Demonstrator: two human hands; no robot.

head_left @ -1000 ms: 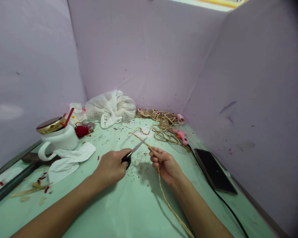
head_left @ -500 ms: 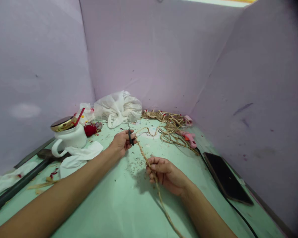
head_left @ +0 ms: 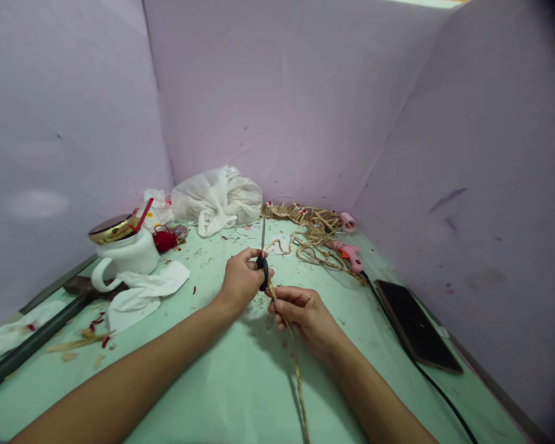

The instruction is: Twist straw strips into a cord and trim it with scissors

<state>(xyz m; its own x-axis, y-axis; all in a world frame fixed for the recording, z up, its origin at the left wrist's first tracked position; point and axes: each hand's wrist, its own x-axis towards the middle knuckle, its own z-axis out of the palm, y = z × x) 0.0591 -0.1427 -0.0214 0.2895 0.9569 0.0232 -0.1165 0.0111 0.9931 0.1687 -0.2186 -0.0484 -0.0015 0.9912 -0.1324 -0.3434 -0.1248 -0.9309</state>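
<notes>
Near the centre of the frame, my left hand point(head_left: 243, 276) was closed around the black handles of a pair of scissors point(head_left: 263, 271), the thin blade end standing nearly upright and pointing toward the top of the picture. My right hand point(head_left: 308, 317), just to the right of centre and a little lower, had thumb and fingers pinched together on a strand of brown twine point(head_left: 298, 379). From that grip the twine hung down to the bottom edge of the frame, and its upper part came up close beside the scissors' handles (whether my left fingertips touched it as well, I couldn't tell). Both hands were over the pale green table point(head_left: 203, 394), near each other.

Right of centre, farther up, lay a tangled heap of twine point(head_left: 321, 237), with a pink glue gun point(head_left: 350, 254) at its edge and a black cable running from it to the lower right. A dark phone point(head_left: 419, 327) lay beside that cable. At the upper middle, left of the heap, sat a white plastic bag point(head_left: 234, 203). On the left side stood a white pot point(head_left: 132, 253) with a gold-rimmed lid point(head_left: 113, 229) tilted on top, a crumpled white cloth point(head_left: 152, 287) in front, and a dark-handled hammer point(head_left: 37, 342) toward the lower left.
</notes>
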